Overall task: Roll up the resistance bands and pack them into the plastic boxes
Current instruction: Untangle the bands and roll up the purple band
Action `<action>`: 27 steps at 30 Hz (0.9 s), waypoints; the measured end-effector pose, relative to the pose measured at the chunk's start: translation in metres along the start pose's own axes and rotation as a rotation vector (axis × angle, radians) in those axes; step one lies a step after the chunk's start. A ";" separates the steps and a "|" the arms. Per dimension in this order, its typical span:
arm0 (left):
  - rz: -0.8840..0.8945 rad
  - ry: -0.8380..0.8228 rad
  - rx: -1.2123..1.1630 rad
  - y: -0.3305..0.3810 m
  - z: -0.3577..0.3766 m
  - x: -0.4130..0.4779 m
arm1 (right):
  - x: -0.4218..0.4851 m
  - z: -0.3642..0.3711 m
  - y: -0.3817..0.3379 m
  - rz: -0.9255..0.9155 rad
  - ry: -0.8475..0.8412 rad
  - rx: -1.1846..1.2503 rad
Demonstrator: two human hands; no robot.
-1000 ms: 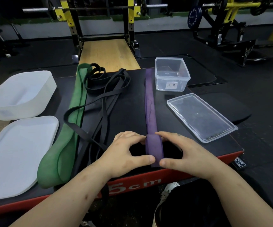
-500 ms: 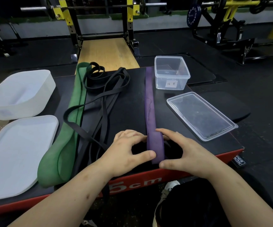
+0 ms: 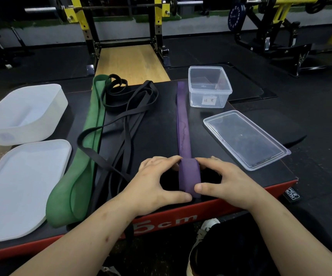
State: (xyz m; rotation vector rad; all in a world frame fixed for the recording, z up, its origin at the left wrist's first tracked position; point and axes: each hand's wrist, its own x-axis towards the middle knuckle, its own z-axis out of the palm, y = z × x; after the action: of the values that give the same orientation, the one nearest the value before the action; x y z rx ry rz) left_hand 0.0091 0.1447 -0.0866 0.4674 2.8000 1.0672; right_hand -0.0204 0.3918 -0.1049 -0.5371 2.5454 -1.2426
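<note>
Left hand [image 3: 157,182] and right hand [image 3: 224,185] flank the near end of the flat purple rubber resistance band [image 3: 183,126]. Thumbs and curled fingers pinch a small, loose roll from both sides, close to the front edge of the black-topped red-sided platform [image 3: 157,120]. The rest of the band lies straight, reaching toward the small clear plastic box [image 3: 197,96], which is open. Risk: rubber looks springy, so an eased pinch likely lets the coil unwind. Uneven pushing could skew the roll into a cone, awkward to fit in the box.
</note>
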 end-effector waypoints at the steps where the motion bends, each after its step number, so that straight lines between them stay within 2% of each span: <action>1: 0.006 0.004 -0.004 0.000 0.000 0.000 | -0.001 0.000 -0.002 -0.007 -0.010 -0.017; 5: 0.024 0.030 -0.009 -0.003 0.002 0.001 | -0.003 -0.003 -0.007 -0.081 -0.060 -0.052; 10: -0.009 0.014 -0.025 -0.004 0.001 0.002 | 0.000 -0.007 -0.001 -0.075 -0.122 -0.107; 20: -0.026 -0.034 -0.063 -0.007 0.000 0.004 | 0.001 0.000 0.002 -0.149 -0.056 -0.132; 27: -0.015 -0.017 -0.031 -0.007 0.001 0.005 | -0.004 -0.001 -0.002 -0.022 -0.048 -0.082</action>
State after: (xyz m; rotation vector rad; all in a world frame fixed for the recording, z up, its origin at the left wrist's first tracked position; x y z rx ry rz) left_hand 0.0029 0.1424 -0.0921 0.4488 2.7639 1.0966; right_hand -0.0171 0.3934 -0.1024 -0.6064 2.5663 -1.1220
